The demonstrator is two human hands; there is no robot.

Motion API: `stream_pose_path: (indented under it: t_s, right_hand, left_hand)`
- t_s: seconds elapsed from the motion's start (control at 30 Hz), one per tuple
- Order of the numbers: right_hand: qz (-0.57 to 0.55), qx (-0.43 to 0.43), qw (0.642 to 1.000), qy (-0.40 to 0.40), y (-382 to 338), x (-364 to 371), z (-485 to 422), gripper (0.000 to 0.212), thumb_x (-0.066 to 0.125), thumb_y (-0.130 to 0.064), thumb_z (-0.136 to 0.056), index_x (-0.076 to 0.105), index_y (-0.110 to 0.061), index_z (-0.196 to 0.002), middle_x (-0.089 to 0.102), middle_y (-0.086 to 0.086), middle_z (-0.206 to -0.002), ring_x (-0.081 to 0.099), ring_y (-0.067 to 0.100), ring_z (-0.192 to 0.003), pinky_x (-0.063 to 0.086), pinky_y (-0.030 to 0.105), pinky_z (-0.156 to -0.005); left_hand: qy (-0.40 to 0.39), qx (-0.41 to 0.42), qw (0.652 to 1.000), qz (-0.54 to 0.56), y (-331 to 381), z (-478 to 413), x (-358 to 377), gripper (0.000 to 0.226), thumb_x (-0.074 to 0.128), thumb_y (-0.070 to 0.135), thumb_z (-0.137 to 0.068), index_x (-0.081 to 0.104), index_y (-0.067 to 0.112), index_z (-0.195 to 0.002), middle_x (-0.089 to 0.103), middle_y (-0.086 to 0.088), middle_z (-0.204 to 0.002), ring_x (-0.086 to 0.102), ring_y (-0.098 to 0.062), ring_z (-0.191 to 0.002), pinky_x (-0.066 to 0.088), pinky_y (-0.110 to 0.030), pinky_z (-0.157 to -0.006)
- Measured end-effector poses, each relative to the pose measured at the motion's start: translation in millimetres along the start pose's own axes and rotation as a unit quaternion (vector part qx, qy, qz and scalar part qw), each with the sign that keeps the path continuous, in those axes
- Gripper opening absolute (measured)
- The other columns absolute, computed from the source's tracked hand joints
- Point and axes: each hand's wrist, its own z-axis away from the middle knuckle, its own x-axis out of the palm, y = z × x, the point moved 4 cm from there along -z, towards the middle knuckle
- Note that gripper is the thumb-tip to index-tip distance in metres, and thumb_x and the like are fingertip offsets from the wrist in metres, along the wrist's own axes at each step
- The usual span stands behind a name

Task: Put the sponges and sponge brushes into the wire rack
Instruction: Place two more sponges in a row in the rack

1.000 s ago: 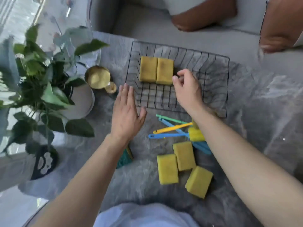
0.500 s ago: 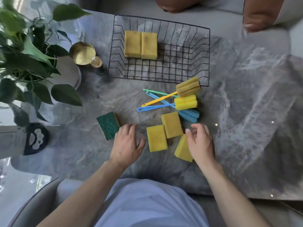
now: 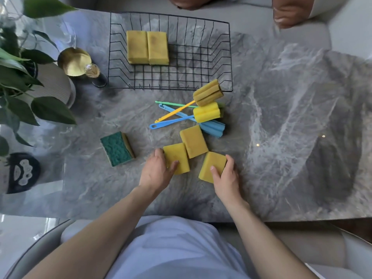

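Half a second earlier both hands hovered; now the left hand (image 3: 157,170) gripped one yellow rectangular foam sponge (image 3: 177,158), the right hand (image 3: 226,176) another (image 3: 213,165), readying both for the black wire rack (image 3: 230,57).

Left hand (image 3: 156,171) and right hand (image 3: 226,177), each on a yellow sponge (image 3: 177,158).

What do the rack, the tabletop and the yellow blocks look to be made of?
Rack: thin metal wire with a black coating, judging by its fine open grid. Tabletop: grey marble or a marble-look slab, going by its pale veins and soft sheen. Yellow blocks: soft foam sponge, matte and finely porous.
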Motion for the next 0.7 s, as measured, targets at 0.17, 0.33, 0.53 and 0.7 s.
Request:
stream_pose_path:
  t_s: [0.17, 0.33, 0.53, 0.7]
  right_hand:
    - [-0.073, 0.028, 0.997, 0.004, 5, 7, 2, 0.064, 0.059, -0.031, -0.098, 0.025, -0.015, -0.150, 0.050, 0.019, -0.139, 0.053, 0.033, -0.122, 0.044, 0.038, -0.095]
    - [-0.109, 0.012, 0.993, 0.032, 7, 7, 4, 0.055, 0.060, -0.023, -0.098, 0.034, -0.014, -0.145, 0.058, 0.016, -0.125, 0.059, 0.032, -0.109, 0.050, 0.044, -0.092]
    - [-0.130, -0.034, 0.989, 0.059, -3, -9, 5, 0.047, 0.057, -0.022, -0.099, 0.039, -0.021, -0.143, 0.056, 0.009, -0.125, 0.058, 0.025, -0.109, 0.051, 0.043, -0.093]
    - [-0.158, -0.112, 0.975, 0.109, -35, -38, 0, 0.049, 0.061, -0.016, -0.096, 0.043, -0.018, -0.142, 0.060, 0.008, -0.119, 0.059, 0.021, -0.103, 0.051, 0.036, -0.090]
  left_hand:
    - [0.022, -0.022, 0.998, 0.056, -2, 0, -3, 0.045, 0.068, 0.039, -0.092, 0.050, 0.010, -0.120, 0.062, -0.001, -0.090, 0.063, -0.029, -0.086, 0.050, -0.040, -0.067]
    - [0.035, -0.040, 0.995, 0.088, -9, -1, -15, 0.047, 0.069, 0.035, -0.092, 0.054, 0.008, -0.128, 0.059, 0.009, -0.082, 0.060, -0.019, -0.078, 0.046, -0.035, -0.064]
    - [0.082, -0.024, 0.989, 0.119, -15, 0, -53, 0.039, 0.071, 0.028, -0.092, 0.060, 0.011, -0.125, 0.059, 0.010, -0.078, 0.056, -0.005, -0.070, 0.038, -0.022, -0.057]
    - [0.134, 0.015, 0.978, 0.157, 0, -10, -95, 0.030, 0.073, 0.024, -0.090, 0.064, 0.020, -0.119, 0.062, 0.008, -0.075, 0.059, 0.003, -0.069, 0.041, -0.008, -0.056]
